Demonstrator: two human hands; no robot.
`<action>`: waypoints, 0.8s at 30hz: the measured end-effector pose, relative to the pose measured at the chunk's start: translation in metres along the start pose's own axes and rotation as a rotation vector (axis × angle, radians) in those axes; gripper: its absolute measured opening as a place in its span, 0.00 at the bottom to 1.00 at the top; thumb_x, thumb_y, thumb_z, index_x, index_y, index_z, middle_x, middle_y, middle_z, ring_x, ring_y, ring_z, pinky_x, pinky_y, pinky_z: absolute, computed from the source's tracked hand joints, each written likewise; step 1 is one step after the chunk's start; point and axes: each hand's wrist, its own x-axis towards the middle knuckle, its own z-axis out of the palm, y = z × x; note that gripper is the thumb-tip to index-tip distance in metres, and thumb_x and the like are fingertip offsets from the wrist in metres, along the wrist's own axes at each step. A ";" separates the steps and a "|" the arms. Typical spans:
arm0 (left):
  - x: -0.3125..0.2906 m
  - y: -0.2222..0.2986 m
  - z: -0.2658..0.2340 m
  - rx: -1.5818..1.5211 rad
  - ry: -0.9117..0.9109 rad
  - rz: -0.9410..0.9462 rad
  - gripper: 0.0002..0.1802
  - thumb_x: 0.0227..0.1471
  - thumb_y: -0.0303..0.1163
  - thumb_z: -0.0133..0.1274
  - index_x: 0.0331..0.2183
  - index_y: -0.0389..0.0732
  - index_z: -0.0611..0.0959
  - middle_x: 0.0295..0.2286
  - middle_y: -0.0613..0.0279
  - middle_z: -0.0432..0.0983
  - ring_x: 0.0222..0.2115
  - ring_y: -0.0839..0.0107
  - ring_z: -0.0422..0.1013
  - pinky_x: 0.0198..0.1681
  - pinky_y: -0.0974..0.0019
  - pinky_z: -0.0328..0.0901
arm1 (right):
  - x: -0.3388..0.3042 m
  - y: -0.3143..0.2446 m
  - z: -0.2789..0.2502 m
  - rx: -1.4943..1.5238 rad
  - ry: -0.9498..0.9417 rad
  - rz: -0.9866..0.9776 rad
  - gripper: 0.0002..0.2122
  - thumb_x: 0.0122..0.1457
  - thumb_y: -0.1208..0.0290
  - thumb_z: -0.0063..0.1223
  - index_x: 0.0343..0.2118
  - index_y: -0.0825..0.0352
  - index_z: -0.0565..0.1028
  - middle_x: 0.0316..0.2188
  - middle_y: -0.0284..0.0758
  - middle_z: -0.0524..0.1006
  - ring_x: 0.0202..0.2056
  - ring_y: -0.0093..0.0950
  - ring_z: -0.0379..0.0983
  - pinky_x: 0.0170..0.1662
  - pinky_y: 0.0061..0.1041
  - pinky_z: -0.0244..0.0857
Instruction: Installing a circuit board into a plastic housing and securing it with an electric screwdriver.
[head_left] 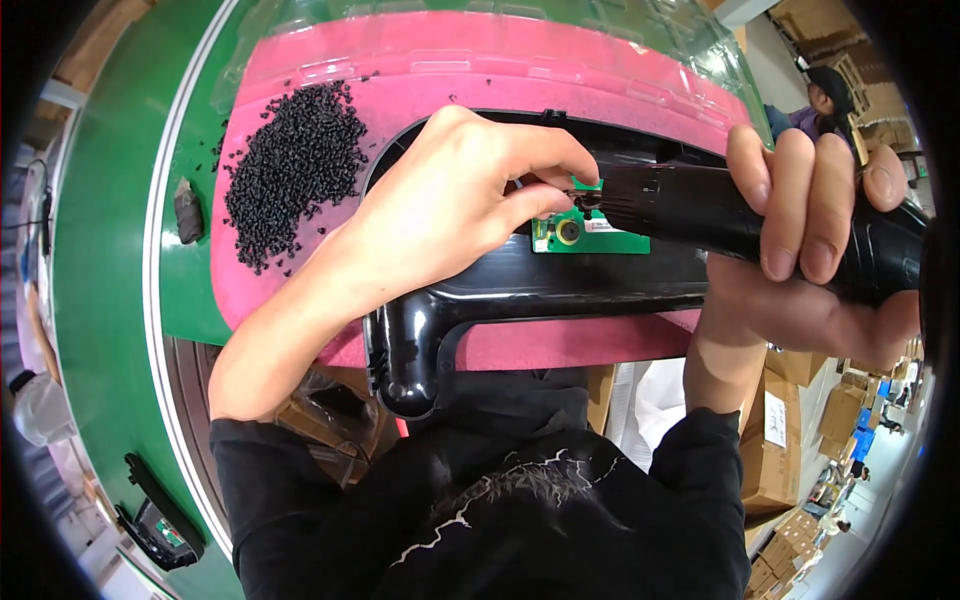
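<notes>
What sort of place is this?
Most likely a factory assembly workshop: a heap of small black fasteners lies on a pink mat, the right hand holds a black driver-like tool over a green circuit board, and cardboard boxes stand in the background.

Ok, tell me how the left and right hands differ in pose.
The right hand wraps its fingers around the black cylindrical tool; the left hand brings thumb and fingertips close together at the tool's tip. The left hand mostly shows its back; the right hand mainly shows curled fingers. Both are bare.
</notes>
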 end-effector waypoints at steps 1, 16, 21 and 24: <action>-0.001 0.001 -0.001 -0.008 -0.001 -0.007 0.12 0.49 0.17 0.55 0.39 0.32 0.82 0.28 0.56 0.82 0.29 0.70 0.80 0.36 0.69 0.74 | -0.001 0.000 0.000 -0.015 0.046 -0.040 0.27 0.48 0.43 0.59 0.43 0.60 0.70 0.20 0.21 0.67 0.20 0.15 0.62 0.38 0.21 0.54; 0.001 0.003 -0.001 -0.107 -0.016 -0.078 0.11 0.47 0.16 0.57 0.37 0.30 0.82 0.29 0.55 0.83 0.32 0.69 0.80 0.39 0.68 0.74 | 0.009 0.002 -0.003 0.113 0.004 0.061 0.25 0.50 0.44 0.57 0.41 0.61 0.71 0.20 0.21 0.68 0.20 0.16 0.62 0.38 0.22 0.54; -0.001 0.004 -0.002 -0.028 0.026 -0.060 0.10 0.46 0.17 0.60 0.36 0.30 0.82 0.28 0.56 0.83 0.31 0.70 0.81 0.38 0.70 0.74 | 0.007 0.003 -0.001 0.058 -0.033 0.044 0.25 0.51 0.44 0.57 0.42 0.61 0.70 0.20 0.21 0.67 0.20 0.15 0.61 0.38 0.23 0.53; -0.003 0.005 -0.002 -0.061 0.047 -0.112 0.09 0.46 0.18 0.61 0.35 0.31 0.83 0.28 0.56 0.83 0.31 0.70 0.81 0.38 0.70 0.74 | 0.007 0.005 -0.003 0.057 -0.060 0.039 0.26 0.51 0.44 0.57 0.43 0.61 0.70 0.20 0.21 0.67 0.20 0.15 0.61 0.38 0.23 0.53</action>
